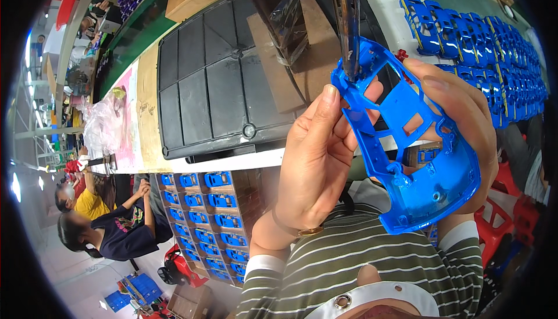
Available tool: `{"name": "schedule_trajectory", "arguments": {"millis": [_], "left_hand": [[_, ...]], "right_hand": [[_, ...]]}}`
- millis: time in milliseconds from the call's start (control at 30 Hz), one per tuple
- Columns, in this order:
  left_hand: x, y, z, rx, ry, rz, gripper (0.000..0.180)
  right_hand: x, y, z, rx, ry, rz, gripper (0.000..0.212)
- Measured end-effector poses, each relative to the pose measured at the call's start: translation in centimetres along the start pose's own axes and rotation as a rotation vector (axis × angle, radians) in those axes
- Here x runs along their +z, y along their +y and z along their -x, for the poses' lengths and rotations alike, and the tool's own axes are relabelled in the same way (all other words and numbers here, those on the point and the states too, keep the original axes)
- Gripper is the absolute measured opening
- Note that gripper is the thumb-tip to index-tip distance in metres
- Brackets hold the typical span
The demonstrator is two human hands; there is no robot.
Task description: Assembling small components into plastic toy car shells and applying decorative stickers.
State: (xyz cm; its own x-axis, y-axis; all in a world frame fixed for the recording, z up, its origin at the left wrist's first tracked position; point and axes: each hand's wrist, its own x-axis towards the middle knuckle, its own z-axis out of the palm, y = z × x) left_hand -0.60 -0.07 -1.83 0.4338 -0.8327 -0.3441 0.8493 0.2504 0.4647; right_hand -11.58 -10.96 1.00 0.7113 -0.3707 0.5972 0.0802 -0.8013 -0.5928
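Observation:
A glossy blue toy car body shell point(402, 109), its hollow inside facing up, is held between my two hands above the table's near edge. My left hand point(314, 150) pinches its left rim, thumb on top and fingers behind. My right hand point(462, 109) wraps round the right side, with part of the fingers hidden behind the shell. A metal shaft point(347, 34) with a brown rounded top comes down from above, its lower end at the shell's far end. Small red pieces point(401, 55) show by my right fingertips; whether they belong to the shell I cannot tell.
A black ribbed plastic panel point(203, 80) lies on the table, with a brown board point(270, 51) and a taped post on it. Rows of blue shells point(465, 40) stand at the right. A divided carton point(203, 220) of blue shells stands below left. Two people point(110, 226) are beyond it.

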Motion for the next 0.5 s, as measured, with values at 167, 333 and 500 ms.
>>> {"name": "schedule_trajectory", "arguments": {"millis": [167, 333, 500], "left_hand": [[0.14, 0.07, -0.03, 0.013, -0.014, -0.007, 0.036], [0.14, 0.15, 0.06, -0.01, -0.001, -0.003, 0.036], [0.15, 0.34, 0.1, -0.048, 0.002, -0.004, 0.036]], "right_hand": [[-0.17, -0.12, -0.09, 0.007, -0.004, 0.032, 0.03], [-0.11, -0.12, -0.16, 0.035, -0.012, 0.003, 0.029], [-0.29, -0.42, -0.26, 0.07, -0.037, 0.031, 0.028]]}}
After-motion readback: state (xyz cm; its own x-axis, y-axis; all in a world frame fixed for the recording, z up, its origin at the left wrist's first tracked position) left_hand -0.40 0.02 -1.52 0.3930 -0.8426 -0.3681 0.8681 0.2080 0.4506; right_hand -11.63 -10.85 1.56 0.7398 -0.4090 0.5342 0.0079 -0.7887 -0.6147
